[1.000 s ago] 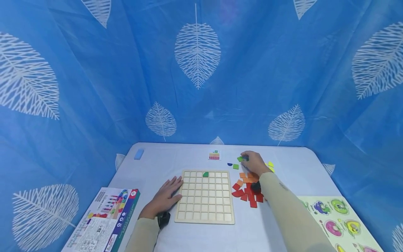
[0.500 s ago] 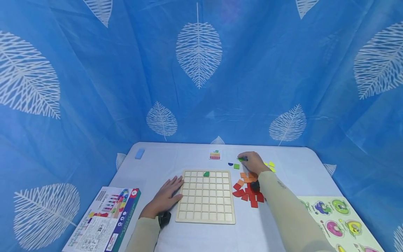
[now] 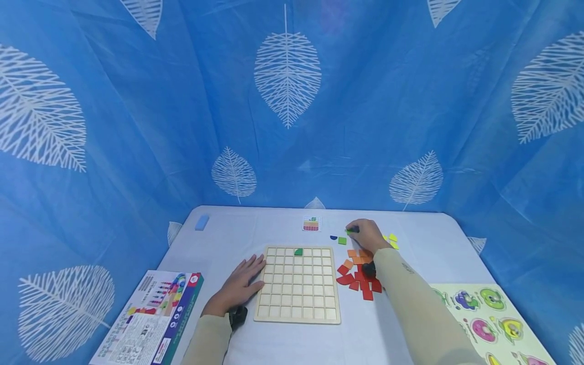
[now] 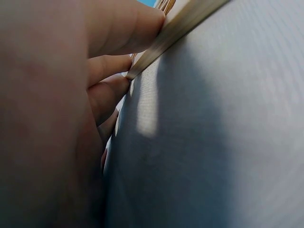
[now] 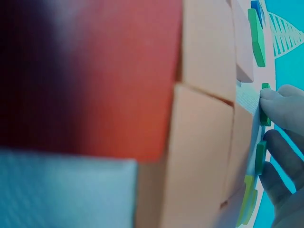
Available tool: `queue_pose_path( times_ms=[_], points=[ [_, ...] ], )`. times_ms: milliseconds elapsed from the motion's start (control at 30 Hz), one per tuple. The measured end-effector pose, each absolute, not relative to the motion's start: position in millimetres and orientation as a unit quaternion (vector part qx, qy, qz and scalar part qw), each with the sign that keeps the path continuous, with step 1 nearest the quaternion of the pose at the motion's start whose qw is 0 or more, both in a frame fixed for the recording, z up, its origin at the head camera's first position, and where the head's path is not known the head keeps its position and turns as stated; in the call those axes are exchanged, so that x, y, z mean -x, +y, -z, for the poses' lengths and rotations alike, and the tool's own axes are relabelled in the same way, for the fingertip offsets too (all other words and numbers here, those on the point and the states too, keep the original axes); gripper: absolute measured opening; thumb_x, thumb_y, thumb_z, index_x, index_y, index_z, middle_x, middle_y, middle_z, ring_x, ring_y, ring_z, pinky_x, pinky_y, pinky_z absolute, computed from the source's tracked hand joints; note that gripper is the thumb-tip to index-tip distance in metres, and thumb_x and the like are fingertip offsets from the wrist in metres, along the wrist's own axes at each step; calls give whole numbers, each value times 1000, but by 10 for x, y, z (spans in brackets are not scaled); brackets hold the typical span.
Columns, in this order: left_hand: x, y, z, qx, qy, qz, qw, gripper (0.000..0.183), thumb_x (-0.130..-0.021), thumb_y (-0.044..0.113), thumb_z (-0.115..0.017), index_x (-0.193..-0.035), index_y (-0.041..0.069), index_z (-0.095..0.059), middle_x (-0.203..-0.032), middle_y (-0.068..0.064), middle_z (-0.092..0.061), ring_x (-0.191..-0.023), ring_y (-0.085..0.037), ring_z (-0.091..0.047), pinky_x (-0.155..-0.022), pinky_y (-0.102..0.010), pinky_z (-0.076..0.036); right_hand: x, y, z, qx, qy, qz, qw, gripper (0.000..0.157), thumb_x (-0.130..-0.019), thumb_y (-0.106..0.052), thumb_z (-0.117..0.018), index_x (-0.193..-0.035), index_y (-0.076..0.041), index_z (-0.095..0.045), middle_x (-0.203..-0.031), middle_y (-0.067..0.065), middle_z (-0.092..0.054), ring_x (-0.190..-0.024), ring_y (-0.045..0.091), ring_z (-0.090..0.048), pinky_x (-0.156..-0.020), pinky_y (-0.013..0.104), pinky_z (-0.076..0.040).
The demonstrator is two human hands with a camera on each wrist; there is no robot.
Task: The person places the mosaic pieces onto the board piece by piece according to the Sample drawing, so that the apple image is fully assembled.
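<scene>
My left hand [image 3: 242, 284] lies with straight, spread fingers against the left edge of a wooden grid board [image 3: 296, 286]. In the left wrist view its fingertips touch the board's rim [image 4: 190, 23]. One dark green quarter-round tile [image 3: 298, 252] sits in the board's top row. Beyond the board at the right, my right hand [image 3: 367, 235] reaches down and pinches a green tile [image 5: 265, 107] at the table surface. Another green tile [image 5: 261, 156] lies by its other fingers. The fingers partly hide both tiles in the head view.
Red tiles [image 3: 365, 286] and orange tiles [image 3: 353, 254] lie below the right hand, with yellow tiles [image 3: 393, 238] beside it. A green square [image 3: 342, 241], a blue half-round [image 3: 333, 237] and a pattern card [image 3: 312, 224] lie leftward. A box [image 3: 146, 319] and a picture sheet [image 3: 493, 319] flank the table.
My right hand's fingers have shifted slightly left and closed over the green tile, which showed more fully before. My left hand and the board have stayed in place.
</scene>
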State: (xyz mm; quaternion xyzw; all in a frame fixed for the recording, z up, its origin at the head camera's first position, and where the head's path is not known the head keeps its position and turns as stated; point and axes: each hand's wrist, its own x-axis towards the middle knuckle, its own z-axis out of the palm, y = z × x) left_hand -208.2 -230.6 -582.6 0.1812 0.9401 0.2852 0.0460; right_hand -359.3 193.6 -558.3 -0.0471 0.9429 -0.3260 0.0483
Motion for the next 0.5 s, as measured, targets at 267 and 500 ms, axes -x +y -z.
queue_pose_path(
  times_ms=[267,500],
  points=[
    [2079,-2293,5822,-175,941,-285,47,62,-107,32,-62,-161,6,-44,-170,-6,-32,-158,-29,-18,-127,-49,-11,3568,1931,5556,59,945,318,38,32,-97,-7,-78,-128,-6,-75,-135,18,-64,-132,40,-53,-111,59,-44],
    [2082,-2292,5820,-172,943,-282,47,63,-107,31,-62,-161,7,-43,-170,-4,-31,-158,-27,-17,-128,-48,-10,3544,1889,5517,65,943,324,28,32,-98,-7,-77,-130,-5,-74,-134,17,-65,-130,38,-54,-110,56,-46]
  ],
)
